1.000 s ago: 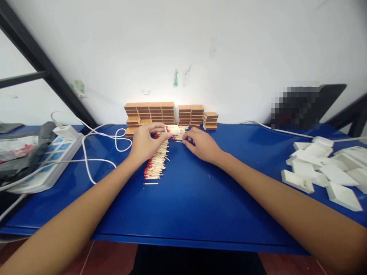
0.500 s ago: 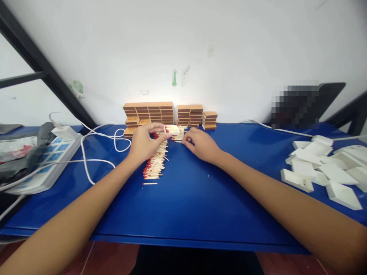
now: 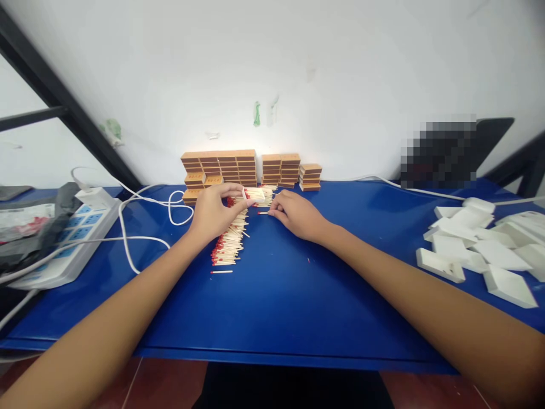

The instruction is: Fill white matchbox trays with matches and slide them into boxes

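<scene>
My left hand [image 3: 216, 211] is closed round a small white matchbox tray [image 3: 256, 196] with matches lying in it, held above the pile. Just right of it, my right hand [image 3: 296, 215] has thumb and fingers pinched on a match [image 3: 263, 213], its red head pointing left. Beneath and in front of my left hand runs a long pile of red-tipped matches [image 3: 230, 241]. A second bunch of matches [image 3: 269, 192] lies behind the tray, partly hidden by it. One single match [image 3: 222, 272] lies apart near the pile's front end.
Stacked matchboxes [image 3: 225, 162] line the wall, with smaller stacks [image 3: 281, 167] to their right. Loose white trays [image 3: 460, 244] lie heaped at the right. A power strip [image 3: 80, 238] and white cables [image 3: 123, 221] occupy the left side of the blue table [image 3: 272, 318].
A match now shows at my right fingertips, clear of the bunch. My right hand has barely shifted, and my left hand still holds the tray in nearly the same place.
</scene>
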### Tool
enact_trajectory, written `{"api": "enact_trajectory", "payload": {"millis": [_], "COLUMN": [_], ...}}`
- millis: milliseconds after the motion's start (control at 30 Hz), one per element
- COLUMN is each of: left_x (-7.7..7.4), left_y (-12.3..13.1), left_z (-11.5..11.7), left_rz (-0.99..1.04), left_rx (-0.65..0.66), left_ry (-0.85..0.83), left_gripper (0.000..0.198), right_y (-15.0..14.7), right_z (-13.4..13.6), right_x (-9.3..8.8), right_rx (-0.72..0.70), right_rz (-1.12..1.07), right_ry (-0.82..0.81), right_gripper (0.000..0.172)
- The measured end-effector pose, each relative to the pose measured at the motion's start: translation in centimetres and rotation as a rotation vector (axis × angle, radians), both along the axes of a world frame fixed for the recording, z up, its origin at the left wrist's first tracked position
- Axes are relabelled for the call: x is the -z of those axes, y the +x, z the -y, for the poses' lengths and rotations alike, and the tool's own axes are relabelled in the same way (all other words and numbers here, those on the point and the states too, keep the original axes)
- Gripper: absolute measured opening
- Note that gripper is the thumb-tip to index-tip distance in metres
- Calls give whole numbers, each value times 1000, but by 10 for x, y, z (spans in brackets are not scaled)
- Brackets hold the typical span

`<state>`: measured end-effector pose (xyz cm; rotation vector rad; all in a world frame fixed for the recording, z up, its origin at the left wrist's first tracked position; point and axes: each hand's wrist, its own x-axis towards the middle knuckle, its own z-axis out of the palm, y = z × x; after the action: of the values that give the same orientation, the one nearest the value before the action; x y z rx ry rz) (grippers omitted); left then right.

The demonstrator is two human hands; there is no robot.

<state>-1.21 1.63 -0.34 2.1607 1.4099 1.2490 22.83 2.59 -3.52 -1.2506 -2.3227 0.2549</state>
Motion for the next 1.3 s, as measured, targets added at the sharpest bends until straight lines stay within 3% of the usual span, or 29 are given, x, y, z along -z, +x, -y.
{"api": "enact_trajectory", "payload": {"millis": [267,467,633,967,1167,1300], "left_x": [2,3,2,4,2,-3], "left_y": [-5,-4,4,11,8,5], "left_z": [-3,-2,6,11,10,8], "left_rz": [-69,-201,-126,-2,-16,15], "left_rx": [18,13,96,184,148,42], "left_ry": [51,114,62,10,1,24], "left_gripper": [37,37,37,41,42,34], "right_y": [5,12,8,3,5,1], "right_z": [-1,-2,3,8,7,4], "right_x": [-2,-7,-12,-9,-10,-6], "right_rx": [-33,40,9,-23,-42,20], "right_rz": [8,-145,-238,-222,-284,-305], "right_ry": [11,161,250,257,262,221], "right_gripper": [10,8,8,7,11,10]}}
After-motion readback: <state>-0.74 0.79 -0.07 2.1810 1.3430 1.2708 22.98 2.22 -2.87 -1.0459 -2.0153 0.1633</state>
